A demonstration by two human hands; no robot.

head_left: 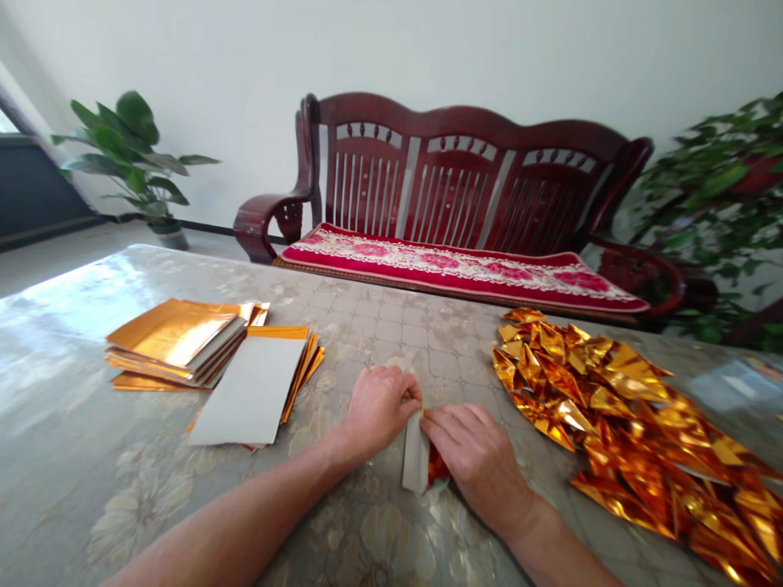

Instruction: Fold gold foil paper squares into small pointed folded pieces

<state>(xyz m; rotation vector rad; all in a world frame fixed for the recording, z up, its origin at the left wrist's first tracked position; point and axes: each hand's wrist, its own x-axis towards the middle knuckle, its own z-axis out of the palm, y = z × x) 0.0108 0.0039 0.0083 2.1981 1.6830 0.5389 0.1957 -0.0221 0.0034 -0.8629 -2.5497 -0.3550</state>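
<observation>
Near the middle of the table, a partly folded sheet of foil paper (415,463) shows a pale grey back and shiny orange-gold foil at its right edge. My left hand (382,406) pinches its far end between thumb and fingers. From the other side, my right hand (474,448) grips the same sheet, fingertips close to those of the left; what lies under its palm is hidden. To the left lie a stack of gold foil sheets (171,334) and an overlapping stack with a grey sheet (250,391) on top. At the right spreads a heap of folded gold foil pieces (587,391).
A patterned cover lies over the table (147,497). Beyond its far edge stands a dark red wooden bench (453,179) with a red floral cushion (440,261). A clear plastic bag (737,383) lies at the right. Leafy plants (131,151) flank the bench.
</observation>
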